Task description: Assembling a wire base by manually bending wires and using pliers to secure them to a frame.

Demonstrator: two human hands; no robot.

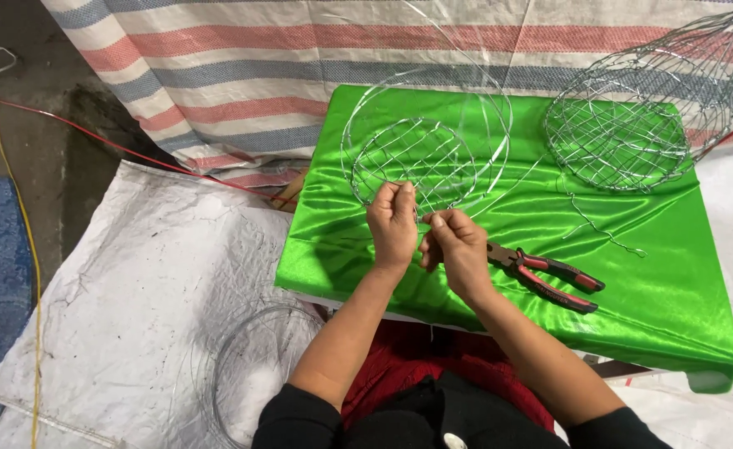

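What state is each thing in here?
Left hand: pinching basket wire.
Right hand: pinching wire beside it.
Unfinished basket: lying on green cloth, held.
Finished basket: lying apart, untouched.
Pliers: lying unheld.
Wire coil: on floor.

Wire basket (420, 150): thin bright metal; counter (649, 274) cloth: glossy green satin, smooth; pliers (549, 276): dark metal, red-black plastic handles; floor sheet (133, 283): matt white woven plastic, creased.
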